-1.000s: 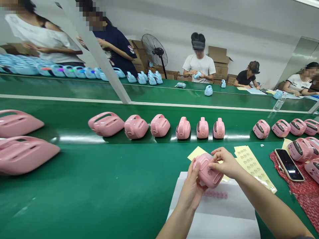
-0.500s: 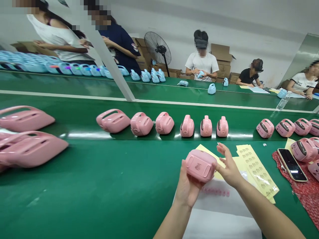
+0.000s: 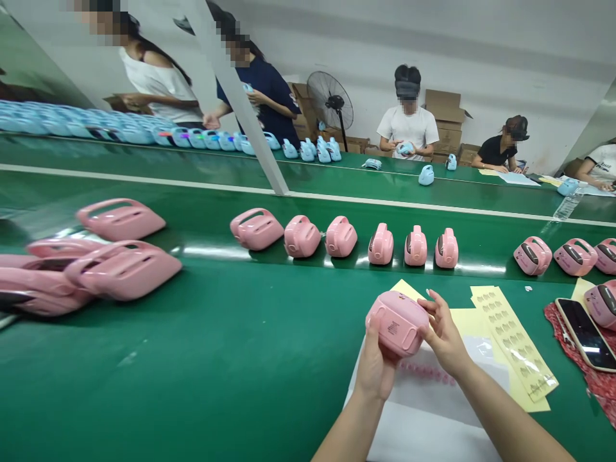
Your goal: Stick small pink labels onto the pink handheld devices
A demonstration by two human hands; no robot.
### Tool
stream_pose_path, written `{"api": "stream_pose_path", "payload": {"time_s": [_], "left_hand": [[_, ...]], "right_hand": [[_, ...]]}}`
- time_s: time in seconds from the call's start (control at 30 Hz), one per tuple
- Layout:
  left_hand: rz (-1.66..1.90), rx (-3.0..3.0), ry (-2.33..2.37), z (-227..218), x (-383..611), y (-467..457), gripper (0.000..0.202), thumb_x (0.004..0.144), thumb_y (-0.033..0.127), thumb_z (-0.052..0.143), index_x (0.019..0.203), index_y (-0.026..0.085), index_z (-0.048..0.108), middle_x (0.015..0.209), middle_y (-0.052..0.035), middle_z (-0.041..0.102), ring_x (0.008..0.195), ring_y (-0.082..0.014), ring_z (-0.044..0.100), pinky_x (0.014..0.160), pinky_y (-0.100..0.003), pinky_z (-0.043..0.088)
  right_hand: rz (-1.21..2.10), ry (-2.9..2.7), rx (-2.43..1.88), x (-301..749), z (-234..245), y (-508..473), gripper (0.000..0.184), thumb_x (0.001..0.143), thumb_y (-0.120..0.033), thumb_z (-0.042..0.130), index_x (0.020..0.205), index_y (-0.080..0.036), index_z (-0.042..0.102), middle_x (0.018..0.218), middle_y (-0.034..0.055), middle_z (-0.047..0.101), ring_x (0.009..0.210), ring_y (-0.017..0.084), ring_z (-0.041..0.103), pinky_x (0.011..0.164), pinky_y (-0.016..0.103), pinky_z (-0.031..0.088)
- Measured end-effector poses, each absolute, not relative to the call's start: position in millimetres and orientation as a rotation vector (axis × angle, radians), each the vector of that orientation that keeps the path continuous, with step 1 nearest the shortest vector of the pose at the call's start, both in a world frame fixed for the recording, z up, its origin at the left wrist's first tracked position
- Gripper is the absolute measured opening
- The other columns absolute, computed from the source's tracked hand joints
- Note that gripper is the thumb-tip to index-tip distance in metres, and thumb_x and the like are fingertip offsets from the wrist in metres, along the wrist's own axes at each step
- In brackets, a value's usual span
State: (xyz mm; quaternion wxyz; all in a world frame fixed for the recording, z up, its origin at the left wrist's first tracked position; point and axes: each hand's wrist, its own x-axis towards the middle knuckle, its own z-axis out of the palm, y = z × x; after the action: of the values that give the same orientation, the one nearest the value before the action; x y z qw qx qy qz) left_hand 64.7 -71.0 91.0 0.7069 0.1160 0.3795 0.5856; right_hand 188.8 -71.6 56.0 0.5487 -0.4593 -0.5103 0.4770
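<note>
A rounded pink plastic device (image 3: 398, 323) is held up with its flat, printed underside facing me. My left hand (image 3: 378, 366) is closed round its lower left, thumb on the near side. At its right end my right hand (image 3: 443, 333) grips the edge with thumb and fingers; the other fingertips are raised. Below both hands lies a white sheet (image 3: 428, 430) bearing a row of small pink stickers (image 3: 428, 372). Beside it, yellow backing sheets (image 3: 517, 340) carry rows of clear-looking stickers.
More pink devices with handles (image 3: 341, 237) stand in a row along the raised ledge. Others cluster on the left (image 3: 125, 273). A phone (image 3: 587, 333) rests on red wrap (image 3: 568, 340) at right. Across the green bench, several people work beside blue devices (image 3: 426, 175).
My right hand has moved in against the device, its fingers now closer round the right end. The device is turned slightly. The view has shifted left.
</note>
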Motion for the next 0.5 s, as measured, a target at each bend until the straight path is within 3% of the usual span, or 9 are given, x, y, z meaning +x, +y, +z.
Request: {"api": "stream_pose_path", "payload": {"time_s": [0.07,0.13,0.2,0.3,0.4,0.5], "left_hand": [[1.315,0.268,0.839,88,64,-71,0.063,0.055,0.054,0.075,0.105,0.019,0.058,0.083,-0.0033,0.068,0.074,-0.0207,0.063,0.051,-0.025,0.049],[1.324,0.311,0.828,83,63,-71,0.067,0.055,0.054,0.076,0.108,0.019,0.056,0.085,-0.0036,0.067,0.081,-0.0233,0.063,0.058,-0.028,0.052],[1.330,0.382,0.821,78,61,-70,0.070,0.054,0.053,0.076,0.112,0.020,0.054,0.091,-0.0048,0.066,0.088,-0.0259,0.062,0.066,-0.031,0.052],[1.341,0.593,0.859,75,57,-69,0.078,0.051,0.045,0.080,0.119,0.023,0.048,0.107,-0.0072,0.062,0.099,-0.0277,0.058,0.076,-0.033,0.051],[1.319,0.901,0.932,78,56,-70,0.083,0.047,0.026,0.083,0.121,0.025,0.047,0.118,-0.0081,0.055,0.109,-0.0288,0.053,0.084,-0.033,0.048],[1.238,1.089,0.967,78,58,-72,0.077,0.047,0.020,0.081,0.118,0.025,0.050,0.118,-0.0103,0.056,0.108,-0.0312,0.053,0.080,-0.035,0.049]], "right_hand": [[1.120,-1.161,-1.136,187,54,-71,0.085,0.068,-0.067,0.058,0.134,-0.023,0.029,0.140,0.0148,0.036,0.132,0.026,0.032,0.105,0.044,0.028],[1.221,-1.053,-1.195,186,55,-69,0.083,0.069,-0.071,0.051,0.134,-0.023,0.030,0.146,0.0128,0.028,0.134,0.025,0.027,0.102,0.043,0.033],[1.465,-0.906,-1.203,185,58,-65,0.075,0.073,-0.072,0.043,0.129,-0.022,0.039,0.140,0.0124,0.039,0.127,0.026,0.040,0.090,0.041,0.045],[1.669,-0.689,-1.113,185,63,-57,0.058,0.073,-0.066,0.049,0.103,-0.018,0.057,0.107,0.0106,0.066,0.101,0.026,0.061,0.074,0.036,0.051],[1.578,-0.523,-1.070,192,68,-48,0.038,0.067,-0.051,0.064,0.081,-0.017,0.061,0.083,0.0076,0.070,0.084,0.024,0.065,0.072,0.035,0.051],[1.529,-0.484,-1.066,204,75,-43,0.032,0.064,-0.039,0.069,0.084,-0.017,0.059,0.078,0.0056,0.069,0.077,0.023,0.066,0.069,0.035,0.051]]}}
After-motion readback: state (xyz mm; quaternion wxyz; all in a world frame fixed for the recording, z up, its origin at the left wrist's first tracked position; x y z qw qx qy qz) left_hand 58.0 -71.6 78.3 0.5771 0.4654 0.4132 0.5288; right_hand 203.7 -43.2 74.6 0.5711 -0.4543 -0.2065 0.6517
